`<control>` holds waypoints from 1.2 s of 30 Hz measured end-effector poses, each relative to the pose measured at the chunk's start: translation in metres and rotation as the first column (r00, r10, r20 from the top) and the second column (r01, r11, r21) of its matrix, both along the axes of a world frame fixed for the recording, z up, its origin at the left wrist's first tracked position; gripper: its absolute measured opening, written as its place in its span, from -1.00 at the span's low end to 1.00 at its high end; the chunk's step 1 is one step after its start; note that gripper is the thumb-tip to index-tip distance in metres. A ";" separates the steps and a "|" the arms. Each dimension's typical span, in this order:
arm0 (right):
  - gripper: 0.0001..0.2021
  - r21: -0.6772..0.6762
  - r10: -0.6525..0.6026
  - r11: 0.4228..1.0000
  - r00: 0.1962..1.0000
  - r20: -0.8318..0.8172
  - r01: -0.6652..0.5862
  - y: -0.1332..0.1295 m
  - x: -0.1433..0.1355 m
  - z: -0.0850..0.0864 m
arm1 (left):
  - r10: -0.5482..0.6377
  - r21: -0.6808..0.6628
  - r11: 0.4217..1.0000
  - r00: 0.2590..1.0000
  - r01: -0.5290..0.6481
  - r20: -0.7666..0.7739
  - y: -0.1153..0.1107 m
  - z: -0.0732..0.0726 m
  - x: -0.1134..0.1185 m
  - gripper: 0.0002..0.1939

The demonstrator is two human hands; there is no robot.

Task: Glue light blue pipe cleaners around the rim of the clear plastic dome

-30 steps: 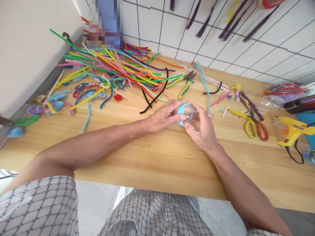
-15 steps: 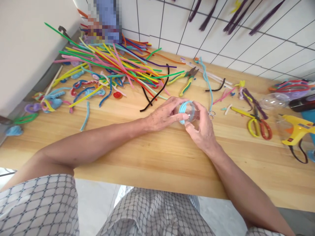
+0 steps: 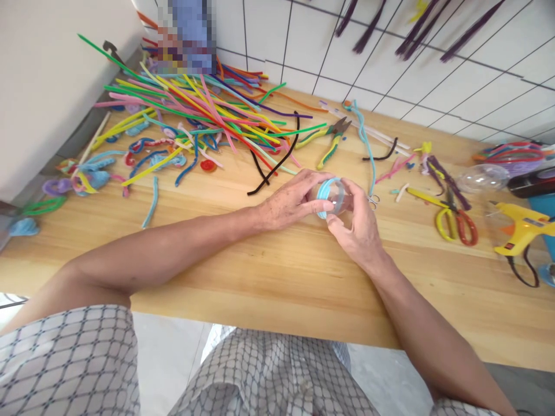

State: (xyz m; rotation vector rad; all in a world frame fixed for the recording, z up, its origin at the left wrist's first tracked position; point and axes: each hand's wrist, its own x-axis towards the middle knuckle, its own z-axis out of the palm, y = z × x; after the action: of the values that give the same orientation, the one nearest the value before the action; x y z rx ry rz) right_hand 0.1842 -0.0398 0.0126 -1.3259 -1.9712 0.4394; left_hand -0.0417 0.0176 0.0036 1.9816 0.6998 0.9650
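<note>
Both hands hold a clear, rounded plastic shell [image 3: 336,202] above the wooden table. Light-blue pipe cleaner [image 3: 323,193] is wound in bands round its left side. My left hand [image 3: 295,201] presses its thumb across the blue bands, with its fingers behind the shell. My right hand [image 3: 358,225] grips the clear right side between thumb and fingers. The far fingertips of both hands are hidden. Small silver scissors [image 3: 373,201] lie just right of my right hand, their blades out of sight.
A heap of coloured pipe cleaners [image 3: 208,110] covers the back left. Pliers [image 3: 332,141] lie behind my hands. To the right are red-and-yellow-handled scissors [image 3: 456,222], a yellow glue gun [image 3: 522,225] and another clear plastic shell [image 3: 483,178]. A tiled wall [image 3: 269,29] rises behind.
The view has shifted very slightly. Both hands keep the same grip on the shell, and nothing else has visibly moved.
</note>
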 end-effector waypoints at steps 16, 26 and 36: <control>-0.15 0.060 -0.022 0.998 0.997 0.077 0.017 -0.002 0.000 -0.001 | -0.022 0.006 1.000 1.000 0.022 0.003 0.002 -0.004 0.000 -0.19; -0.19 0.045 -0.021 0.999 0.996 0.089 0.017 -0.002 0.002 0.002 | -0.027 0.014 1.000 1.000 0.027 0.007 0.002 -0.004 -0.001 -0.20; -0.12 0.042 -0.022 0.999 0.993 0.118 0.017 -0.002 0.004 0.000 | -0.040 -0.006 0.999 0.999 0.040 -0.006 0.004 -0.005 -0.001 -0.10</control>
State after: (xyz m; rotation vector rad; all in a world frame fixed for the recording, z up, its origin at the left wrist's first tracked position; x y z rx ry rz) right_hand 0.1886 -0.0416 0.0130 -1.3716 -2.0509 0.3156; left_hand -0.0424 0.0216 -0.0012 1.9870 0.6626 0.9323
